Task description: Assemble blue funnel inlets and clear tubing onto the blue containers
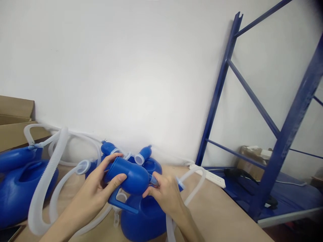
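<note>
Funnel: blue funnel point(131, 178), lying sideways in the air just above the desk point(214, 215), wide mouth to the left, narrow end to the right.
Left hand: left hand point(98, 191), grip closed round the funnel's wide end, thumb across its body.
Right hand: right hand point(166, 195), grip narrow, fingertips pinching the funnel's narrow end where a clear tube point(194, 191) meets it.
Tube: loops right of the hand, then down under the wrist.
Jug: blue jug point(143, 218), directly beneath the funnel, on the desk.
Behind: more blue spouts and caps, near the wall point(141, 67).
Left: second jug point(17, 188), with a ribbed white hose point(42, 188) arching over it; box point(12, 117) beyond.
Right: power strip point(212, 176) at the desk's edge; blue rack point(285, 141) against the wall.
</note>
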The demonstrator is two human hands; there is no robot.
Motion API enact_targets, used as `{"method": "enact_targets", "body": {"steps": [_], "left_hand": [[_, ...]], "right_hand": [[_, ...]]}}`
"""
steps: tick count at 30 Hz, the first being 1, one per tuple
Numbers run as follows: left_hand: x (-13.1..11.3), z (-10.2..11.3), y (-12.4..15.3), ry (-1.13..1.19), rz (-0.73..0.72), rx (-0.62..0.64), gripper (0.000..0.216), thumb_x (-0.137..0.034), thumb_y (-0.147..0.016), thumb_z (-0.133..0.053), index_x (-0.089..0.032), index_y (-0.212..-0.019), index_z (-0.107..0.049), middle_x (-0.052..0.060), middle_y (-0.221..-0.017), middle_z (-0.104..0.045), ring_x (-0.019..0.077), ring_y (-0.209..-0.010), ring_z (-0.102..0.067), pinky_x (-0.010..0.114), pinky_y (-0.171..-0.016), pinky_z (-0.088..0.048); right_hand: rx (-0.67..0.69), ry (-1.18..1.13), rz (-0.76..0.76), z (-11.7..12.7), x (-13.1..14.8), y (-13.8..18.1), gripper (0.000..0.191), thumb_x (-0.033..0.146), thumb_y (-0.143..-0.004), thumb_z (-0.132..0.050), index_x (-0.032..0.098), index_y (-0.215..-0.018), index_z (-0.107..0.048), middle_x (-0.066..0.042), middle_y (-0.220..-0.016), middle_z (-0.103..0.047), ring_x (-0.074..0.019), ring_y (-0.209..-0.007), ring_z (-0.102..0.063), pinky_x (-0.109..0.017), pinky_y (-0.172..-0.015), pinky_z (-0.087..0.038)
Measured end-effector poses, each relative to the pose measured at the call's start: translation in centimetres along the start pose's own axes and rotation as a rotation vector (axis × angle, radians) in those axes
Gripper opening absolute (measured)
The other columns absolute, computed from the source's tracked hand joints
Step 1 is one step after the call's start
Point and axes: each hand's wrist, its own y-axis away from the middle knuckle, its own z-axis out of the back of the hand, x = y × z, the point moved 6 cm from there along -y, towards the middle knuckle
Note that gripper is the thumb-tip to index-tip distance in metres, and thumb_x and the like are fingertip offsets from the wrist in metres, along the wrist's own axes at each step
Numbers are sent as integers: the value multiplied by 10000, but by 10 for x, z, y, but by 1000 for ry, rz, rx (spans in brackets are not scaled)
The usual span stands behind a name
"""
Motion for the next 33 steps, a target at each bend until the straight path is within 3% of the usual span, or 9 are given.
{"method": "enact_targets", "body": {"steps": [7,9,13,16,19,21,24,28,33], "left_hand": [[-9,36,-5,-234,-167,-184,660,-643,-874,-696,-305,-1415,-525,82,-1374,-641,299,-1096,-715,330,-759,-634],[1,34,-12,-329,-108,-76,685,-690,-858,-672,-299,-1405,-546,84,-1349,-665,313,-1091,-713,356,-780,-625],[33,20,-22,-537,53,169,627,-722,-818,-642,-243,-1222,-643,81,-1137,-757,330,-995,-734,406,-843,-590],[61,23,-25,-571,261,244,692,-763,-840,-569,-213,-1260,-578,46,-851,-761,310,-777,-752,378,-704,-578],[87,39,-27,-647,427,229,774,-816,-792,-542,-189,-1246,-546,1,-629,-658,306,-624,-722,343,-571,-527],[105,47,-27,-668,509,267,770,-825,-743,-550,-183,-1168,-562,-13,-577,-591,289,-530,-682,316,-485,-471],[130,51,-25,-635,578,336,783,-816,-695,-562,-181,-1153,-557,-18,-594,-566,250,-432,-621,281,-404,-394],[151,54,-29,-655,604,299,797,-832,-695,-527,-167,-1128,-599,33,-648,-614,292,-506,-668,295,-397,-422],[122,35,-40,-767,106,209,586,-715,-921,-407,-254,-1026,-752,70,-923,-764,327,-944,-745,452,-881,-597]], "right_hand": [[-307,61,-112,47,-40,-9,662,743,-859,-623,254,-552,-298,59,-514,-336,-131,-537,-328,-305,-568,-244],[-206,25,-145,59,-45,-10,634,753,-887,-582,252,-594,-326,52,-545,-396,-142,-562,-376,-300,-580,-277],[291,-87,-180,59,-45,3,557,648,-1040,-390,229,-699,-524,16,-685,-593,-177,-671,-562,-293,-646,-408],[503,61,-178,53,-47,22,409,541,-1049,-504,232,-847,-679,10,-765,-664,-193,-719,-627,-294,-650,-444],[361,297,-27,49,-47,26,204,402,-1003,-678,256,-1131,-739,-39,-1016,-749,-251,-917,-696,-345,-780,-524],[162,528,142,44,-48,24,297,362,-959,-756,229,-1223,-726,-104,-1187,-737,-329,-1091,-673,-449,-917,-531],[-17,778,298,28,-60,20,198,341,-946,-772,189,-1071,-760,-131,-1112,-751,-370,-1071,-662,-514,-923,-526],[-39,801,304,9,-83,14,89,263,-926,-782,183,-917,-746,-111,-941,-742,-317,-920,-666,-421,-795,-542],[-98,709,187,2,-98,11,80,202,-936,-728,126,-945,-753,-216,-1010,-720,-393,-999,-642,-495,-831,-515]]}}
